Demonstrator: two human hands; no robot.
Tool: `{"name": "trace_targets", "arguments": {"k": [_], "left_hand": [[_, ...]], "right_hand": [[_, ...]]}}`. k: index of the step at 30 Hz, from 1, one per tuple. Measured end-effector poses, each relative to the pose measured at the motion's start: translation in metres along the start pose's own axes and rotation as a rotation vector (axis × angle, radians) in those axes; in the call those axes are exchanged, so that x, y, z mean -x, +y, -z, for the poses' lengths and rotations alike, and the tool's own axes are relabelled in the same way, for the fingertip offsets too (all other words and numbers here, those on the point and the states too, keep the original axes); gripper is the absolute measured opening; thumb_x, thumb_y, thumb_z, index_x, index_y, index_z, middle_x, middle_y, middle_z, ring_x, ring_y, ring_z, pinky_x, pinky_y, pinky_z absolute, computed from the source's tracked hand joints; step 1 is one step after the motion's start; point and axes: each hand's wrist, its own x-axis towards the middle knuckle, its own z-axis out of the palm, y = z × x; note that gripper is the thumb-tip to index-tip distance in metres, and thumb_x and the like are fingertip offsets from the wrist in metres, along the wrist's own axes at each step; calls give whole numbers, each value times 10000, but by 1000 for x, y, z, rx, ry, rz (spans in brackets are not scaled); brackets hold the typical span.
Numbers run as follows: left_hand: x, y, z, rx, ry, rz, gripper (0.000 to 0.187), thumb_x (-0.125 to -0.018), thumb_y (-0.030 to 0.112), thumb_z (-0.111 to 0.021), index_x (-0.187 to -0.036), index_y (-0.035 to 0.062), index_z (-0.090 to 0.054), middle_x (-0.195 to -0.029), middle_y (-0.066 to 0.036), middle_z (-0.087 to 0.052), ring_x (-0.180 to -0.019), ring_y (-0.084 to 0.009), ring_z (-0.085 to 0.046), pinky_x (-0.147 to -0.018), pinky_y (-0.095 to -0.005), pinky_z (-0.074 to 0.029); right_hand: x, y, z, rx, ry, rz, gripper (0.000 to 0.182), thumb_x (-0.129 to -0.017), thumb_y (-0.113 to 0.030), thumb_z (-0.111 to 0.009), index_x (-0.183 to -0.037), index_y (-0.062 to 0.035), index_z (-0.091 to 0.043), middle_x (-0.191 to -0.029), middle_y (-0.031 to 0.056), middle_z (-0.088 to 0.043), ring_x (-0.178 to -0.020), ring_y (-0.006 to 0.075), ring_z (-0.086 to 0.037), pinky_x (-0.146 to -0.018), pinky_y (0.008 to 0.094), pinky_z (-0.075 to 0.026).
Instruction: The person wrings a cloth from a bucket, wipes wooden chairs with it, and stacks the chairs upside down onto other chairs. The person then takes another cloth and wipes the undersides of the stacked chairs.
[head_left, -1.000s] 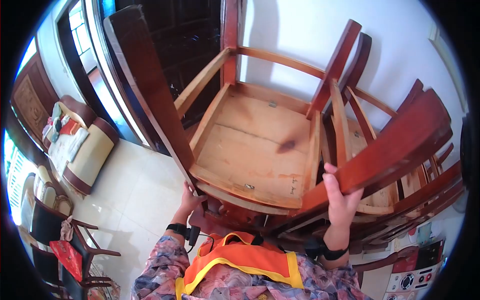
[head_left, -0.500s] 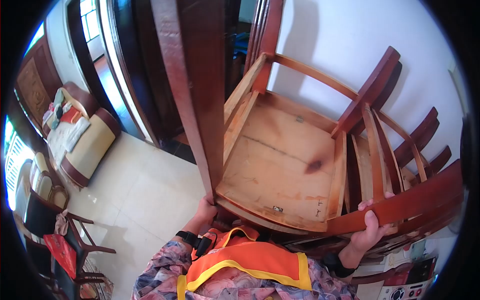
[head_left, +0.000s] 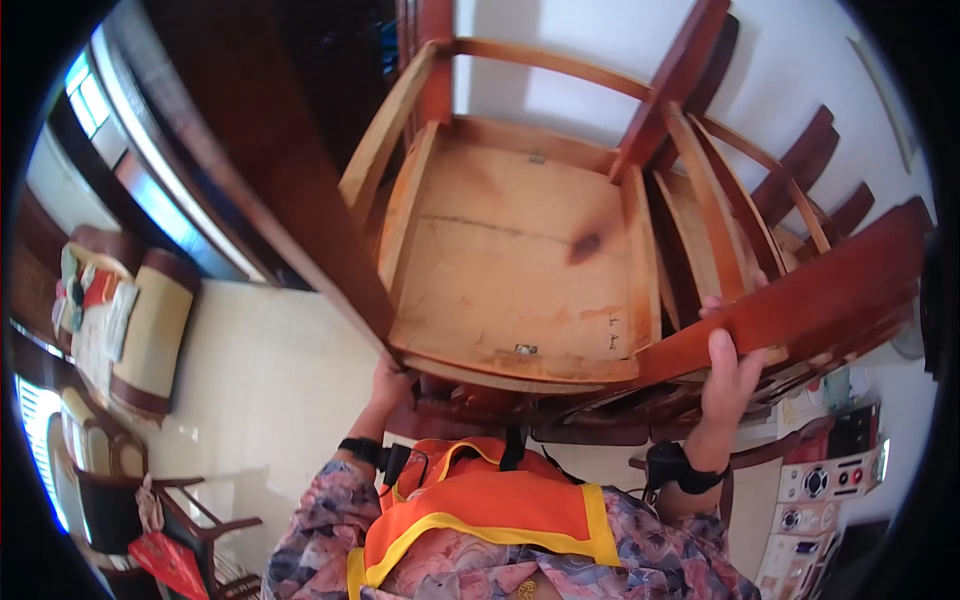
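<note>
A wooden chair (head_left: 510, 260) is upside down before me, the bare underside of its seat facing up. Its reddish-brown legs stick outward, one rising blurred at the left and another reaching right. My left hand (head_left: 390, 385) is closed at the base of the left leg, its fingers mostly hidden beneath the seat corner. My right hand (head_left: 732, 375) grips the right leg (head_left: 800, 295), thumb on the near side and fingertips showing over the far side. More chair frames (head_left: 735, 215) are packed close behind on the right.
A white wall (head_left: 580, 95) stands behind the chairs. Left of me are a cream sofa (head_left: 155, 330) with cloths on it and a dark chair (head_left: 120, 500) bearing a red bag (head_left: 168, 562). White speaker-like equipment (head_left: 820, 482) is at the lower right.
The upturned chair and both hands now appear higher in view and slightly left. The left leg leans further left. Both hands keep their places on the chair.
</note>
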Motion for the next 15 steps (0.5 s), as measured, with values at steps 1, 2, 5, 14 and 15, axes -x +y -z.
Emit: {"name": "trace_targets", "arguments": {"k": [1,2,5,14,15], "left_hand": [[2,12,1,-91,20,-61,566,-619,59,-682,-1139,38,-461,-959,-120,-585,-907,-262,-574,-806,-349,-458],[11,36,1,-258,77,-200,657,-604,100,-713,-1189,33,-422,-1007,-150,-559,-958,-296,-551,-839,-368,-447],[39,21,10,-378,221,-23,844,-586,172,-768,-1282,25,-313,-1086,-235,-494,-982,-367,-525,-862,-399,-448],[370,-84,41,-105,559,788,493,-690,209,-669,-1120,20,-521,-1036,-175,-600,-949,-283,-588,-824,-352,-471],[422,-104,33,-150,571,895,486,-688,215,-660,-1118,30,-529,-1050,-185,-597,-970,-293,-584,-829,-354,-469]], "right_hand": [[6,13,12,16,20,100,610,-782,-87,-573,-1317,7,-295,-1143,105,-483,-1017,175,-465,-912,313,-366],[13,14,22,197,-7,200,615,-829,-191,-535,-1344,9,-264,-1279,151,-387,-1114,244,-440,-967,376,-332],[35,4,21,171,219,290,512,-831,-162,-509,-1285,5,-342,-1197,124,-448,-1053,214,-456,-895,352,-376],[132,68,-9,-62,-790,-57,362,-849,-69,-496,-1195,-10,-408,-906,40,-487,-809,105,-446,-733,226,-374],[149,79,-15,-122,-890,-64,362,-849,-69,-496,-1195,-10,-408,-906,40,-487,-809,105,-446,-733,226,-374]]}}
